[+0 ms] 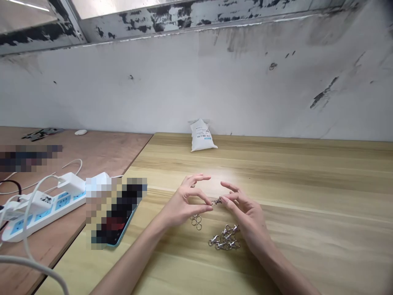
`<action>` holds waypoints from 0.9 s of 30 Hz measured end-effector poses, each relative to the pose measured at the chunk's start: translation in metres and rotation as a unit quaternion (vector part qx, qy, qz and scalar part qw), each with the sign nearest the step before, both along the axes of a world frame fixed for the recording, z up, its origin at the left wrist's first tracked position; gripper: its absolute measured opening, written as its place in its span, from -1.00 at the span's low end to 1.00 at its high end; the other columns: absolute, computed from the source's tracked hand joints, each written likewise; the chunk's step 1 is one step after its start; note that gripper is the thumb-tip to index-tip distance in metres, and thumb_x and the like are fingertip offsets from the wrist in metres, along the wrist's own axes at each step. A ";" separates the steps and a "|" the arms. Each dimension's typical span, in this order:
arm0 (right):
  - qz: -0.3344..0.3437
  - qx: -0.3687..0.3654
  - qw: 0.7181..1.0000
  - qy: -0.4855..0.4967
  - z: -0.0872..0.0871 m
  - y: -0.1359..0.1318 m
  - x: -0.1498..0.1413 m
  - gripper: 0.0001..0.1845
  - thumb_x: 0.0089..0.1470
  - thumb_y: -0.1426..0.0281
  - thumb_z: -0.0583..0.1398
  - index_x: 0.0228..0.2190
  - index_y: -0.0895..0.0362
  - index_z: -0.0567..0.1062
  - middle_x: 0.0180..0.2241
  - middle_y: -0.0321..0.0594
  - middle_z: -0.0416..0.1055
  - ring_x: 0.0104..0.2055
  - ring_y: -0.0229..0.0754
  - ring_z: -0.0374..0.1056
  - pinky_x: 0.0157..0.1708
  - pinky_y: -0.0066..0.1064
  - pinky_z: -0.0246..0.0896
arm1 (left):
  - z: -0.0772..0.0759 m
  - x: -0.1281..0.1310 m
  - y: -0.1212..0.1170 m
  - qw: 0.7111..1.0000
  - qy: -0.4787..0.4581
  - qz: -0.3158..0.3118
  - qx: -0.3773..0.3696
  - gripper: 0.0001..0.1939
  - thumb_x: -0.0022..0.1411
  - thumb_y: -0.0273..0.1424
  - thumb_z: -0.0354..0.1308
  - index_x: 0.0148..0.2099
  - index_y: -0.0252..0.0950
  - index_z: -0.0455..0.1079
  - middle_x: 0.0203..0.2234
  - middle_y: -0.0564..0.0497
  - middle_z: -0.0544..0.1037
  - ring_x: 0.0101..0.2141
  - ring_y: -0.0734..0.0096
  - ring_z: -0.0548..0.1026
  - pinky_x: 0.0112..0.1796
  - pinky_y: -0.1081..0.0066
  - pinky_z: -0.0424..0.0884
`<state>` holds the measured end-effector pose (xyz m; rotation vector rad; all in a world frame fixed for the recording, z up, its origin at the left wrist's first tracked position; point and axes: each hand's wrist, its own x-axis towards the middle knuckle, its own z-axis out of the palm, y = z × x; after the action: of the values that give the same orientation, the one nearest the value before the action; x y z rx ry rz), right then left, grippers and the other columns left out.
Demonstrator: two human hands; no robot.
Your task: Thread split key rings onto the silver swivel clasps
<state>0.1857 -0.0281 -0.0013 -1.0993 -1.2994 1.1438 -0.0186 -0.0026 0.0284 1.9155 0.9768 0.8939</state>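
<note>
"What's in those two hands?"

"One small swivel clasp (216,201), centre of the frame. The fingers (202,198) of the left hand (181,203) close on one end, and the fingers (229,197) of the right hand (245,215) close on the other, so both hands are gripping it above the light wood tabletop (307,176)."

"And how many are lying below?"

"Just under the hands are about four metal rings (195,221) and, beside them, roughly seven swivel clasps (224,238). Those clasps are tangled, so I can't be sure of the count. One more ring (193,185) shows by the left hand's upper fingers, but I can't tell whether it's held."

"What else is around?"

"To the left, one phone (118,217), mostly blurred, lies on the tabletop's edge. Past it, on a reddish plywood tabletop (101,151), sit one white power strip (43,209) with two white plugs (70,183) and loose white cables (30,229). Farther up are a white mouse (80,132) and a dark flat object (43,133)."

"Anything at the back?"

"One white bag (202,136) leans against the scuffed wall (196,90), top centre, well beyond the hands."
</note>
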 end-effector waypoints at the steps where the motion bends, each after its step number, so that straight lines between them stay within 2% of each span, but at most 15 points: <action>1: -0.004 -0.005 1.000 -0.001 -0.001 0.000 -0.001 -0.72 0.06 0.09 0.28 -0.44 0.04 0.60 0.13 -0.11 0.32 0.22 0.07 0.18 0.15 -0.07 0.11 | -0.001 0.000 0.000 1.000 0.000 -0.002 0.000 -0.97 0.11 -0.34 0.36 -0.33 -0.12 0.58 0.21 0.07 0.33 0.28 0.21 0.11 0.24 0.09 0.10; 3: -0.011 -0.011 1.000 -0.019 -0.005 0.001 -0.001 -0.69 0.05 0.06 0.28 -0.44 0.05 0.60 0.11 -0.08 0.33 0.21 0.07 0.19 0.14 -0.08 0.11 | -0.001 0.000 0.000 1.000 0.001 -0.007 -0.001 -0.97 0.12 -0.33 0.36 -0.33 -0.11 0.58 0.22 0.07 0.32 0.29 0.20 0.11 0.24 0.09 0.10; 6: -0.010 0.004 0.995 -0.098 -0.009 0.001 -0.002 -0.67 0.08 0.06 0.24 -0.42 0.05 0.61 0.06 -0.04 0.37 0.19 0.10 0.21 0.14 0.00 0.11 | 0.000 0.000 0.000 1.000 -0.001 -0.010 -0.005 -0.97 0.12 -0.33 0.35 -0.33 -0.12 0.58 0.22 0.06 0.32 0.28 0.18 0.12 0.23 0.07 0.11; 9: -0.008 0.074 0.978 -0.196 -0.009 -0.002 -0.004 -0.76 0.15 0.17 0.20 -0.35 0.01 0.62 0.03 -0.05 0.38 0.16 0.12 0.21 0.13 0.10 0.10 | 0.001 0.001 0.000 1.000 -0.003 0.000 -0.001 -0.98 0.14 -0.34 0.34 -0.33 -0.13 0.57 0.21 0.05 0.33 0.27 0.18 0.14 0.23 0.05 0.10; 11: 0.022 0.120 0.966 -0.226 -0.006 -0.007 -0.006 -0.79 0.19 0.28 0.15 -0.26 -0.02 0.60 0.06 -0.08 0.36 0.17 0.09 0.20 0.12 0.09 0.13 | 0.000 0.002 -0.001 1.000 -0.006 0.009 0.000 -0.98 0.14 -0.34 0.33 -0.33 -0.14 0.56 0.20 0.04 0.34 0.27 0.18 0.14 0.23 0.04 0.11; 15: 0.086 0.139 0.958 -0.236 -0.001 -0.013 -0.011 -0.79 0.20 0.35 0.13 -0.17 -0.04 0.55 0.08 -0.10 0.33 0.20 0.05 0.16 0.11 -0.02 0.19 | -0.002 0.006 -0.003 1.000 -0.008 0.018 0.001 -0.97 0.13 -0.35 0.34 -0.33 -0.15 0.57 0.17 0.01 0.37 0.25 0.16 0.17 0.22 0.04 0.12; 23: 0.082 0.142 0.955 -0.248 -0.006 -0.013 -0.012 -0.74 0.30 0.34 0.04 -0.13 -0.04 0.51 -0.06 -0.13 0.38 0.10 -0.01 0.23 0.06 -0.08 0.19 | -0.008 0.008 -0.004 0.999 0.002 0.013 0.029 -0.95 0.17 -0.37 0.31 -0.28 -0.12 0.59 0.13 0.01 0.41 0.21 0.17 0.22 0.21 0.06 0.12; 27: 0.085 0.159 0.951 -0.251 -0.003 -0.012 -0.011 -0.77 0.31 0.36 0.03 -0.19 0.00 0.50 -0.10 -0.13 0.38 0.07 -0.02 0.24 0.04 -0.10 0.19 | -0.008 0.007 -0.003 1.000 -0.005 0.023 0.021 -0.96 0.18 -0.37 0.30 -0.28 -0.14 0.57 0.11 0.00 0.42 0.20 0.20 0.23 0.21 0.09 0.13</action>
<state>0.1746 -0.0406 -0.0045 -1.0866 -1.9322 0.7533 -0.0113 -0.0053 0.0201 1.9293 1.0069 0.9552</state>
